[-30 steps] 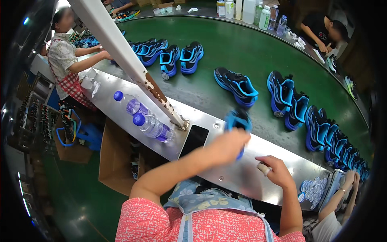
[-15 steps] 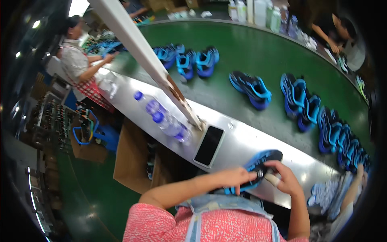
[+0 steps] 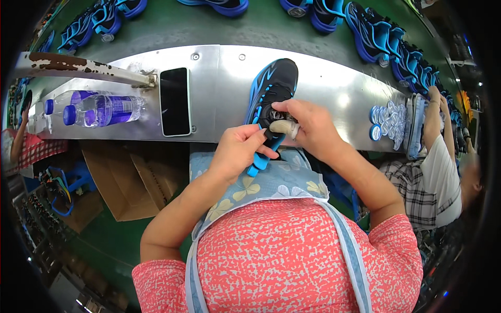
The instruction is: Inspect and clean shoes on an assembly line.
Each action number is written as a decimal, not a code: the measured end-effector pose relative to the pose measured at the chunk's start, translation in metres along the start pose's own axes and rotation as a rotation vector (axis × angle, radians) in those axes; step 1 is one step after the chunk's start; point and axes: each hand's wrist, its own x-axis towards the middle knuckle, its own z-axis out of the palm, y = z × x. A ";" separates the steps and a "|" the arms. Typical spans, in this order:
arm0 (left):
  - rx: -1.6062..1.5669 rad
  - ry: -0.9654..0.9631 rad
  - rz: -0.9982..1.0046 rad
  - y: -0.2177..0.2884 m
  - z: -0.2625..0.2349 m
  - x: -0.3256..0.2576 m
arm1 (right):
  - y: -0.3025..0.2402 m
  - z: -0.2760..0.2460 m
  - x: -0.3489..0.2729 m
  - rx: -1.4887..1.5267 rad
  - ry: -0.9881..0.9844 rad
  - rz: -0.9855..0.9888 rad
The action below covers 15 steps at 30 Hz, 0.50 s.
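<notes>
A black and blue sports shoe (image 3: 283, 73) rests on the metal ledge with its toe pointing away from me. Its blue heel end (image 3: 255, 166) reaches over the near edge to my apron. My left hand (image 3: 237, 151) pinches a dark part by the shoe's opening, with thumb and forefinger together. On the other side, my right hand (image 3: 315, 128) has its thumb and fingers closed at the tongue, around a small round dark fitting (image 3: 275, 115). A pale wrap covers one finger of that hand. Exactly what the fingertips hold is partly hidden.
Left on the ledge (image 3: 203, 99) lie a phone (image 3: 175, 101) and two clear bottles (image 3: 112, 110); a chipped metal post (image 3: 88, 68) crosses there. Shoes (image 3: 368, 36) line the green belt. At right are round blue-white discs (image 3: 387, 120) and a co-worker's arm (image 3: 432, 120). An open carton (image 3: 122, 182) stands below.
The view has swung downward and turned, so the ledge now runs across in front of me. Both hands remain on the shoe; my left hand now pinches near its opening.
</notes>
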 end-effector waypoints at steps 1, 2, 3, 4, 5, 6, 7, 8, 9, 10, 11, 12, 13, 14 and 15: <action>0.019 0.000 0.007 0.000 0.000 -0.001 | -0.002 0.005 -0.004 0.013 0.062 -0.004; 0.038 0.000 0.014 0.000 0.000 -0.001 | -0.001 0.002 -0.004 0.064 0.000 0.030; 0.018 -0.042 -0.019 0.001 -0.004 -0.001 | -0.001 -0.005 -0.001 0.117 -0.056 0.059; 0.000 -0.080 -0.053 0.004 -0.012 0.000 | -0.001 -0.012 0.005 0.174 -0.110 0.087; -0.017 -0.119 -0.087 0.005 -0.016 0.001 | -0.004 -0.024 0.011 0.174 -0.174 0.067; 0.008 -0.125 -0.083 0.005 -0.017 0.003 | -0.002 -0.024 0.013 0.159 -0.159 0.016; 0.033 -0.132 -0.079 0.004 -0.018 0.004 | 0.001 -0.022 0.013 0.143 -0.144 -0.035; 0.057 -0.138 -0.075 0.004 -0.017 0.006 | 0.003 -0.019 0.013 0.127 -0.130 -0.087; 0.063 -0.118 -0.043 0.001 -0.012 0.005 | 0.001 -0.010 0.009 0.068 -0.038 -0.078; 0.063 -0.096 -0.031 -0.001 -0.007 0.004 | -0.002 0.001 0.003 0.043 0.074 -0.040; 0.063 -0.074 -0.018 -0.002 -0.003 0.004 | -0.005 0.012 0.000 0.002 0.175 -0.027; 0.064 -0.052 -0.008 -0.003 0.000 0.003 | -0.007 0.020 -0.003 -0.039 0.276 -0.012; 0.060 -0.029 0.004 -0.005 0.001 0.002 | -0.005 0.021 -0.005 -0.039 0.263 -0.008; 0.056 -0.052 -0.006 -0.007 0.000 0.003 | -0.003 0.022 -0.006 -0.039 0.250 -0.003; 0.063 -0.080 -0.012 -0.006 -0.004 0.004 | -0.002 0.020 -0.005 -0.043 0.248 0.002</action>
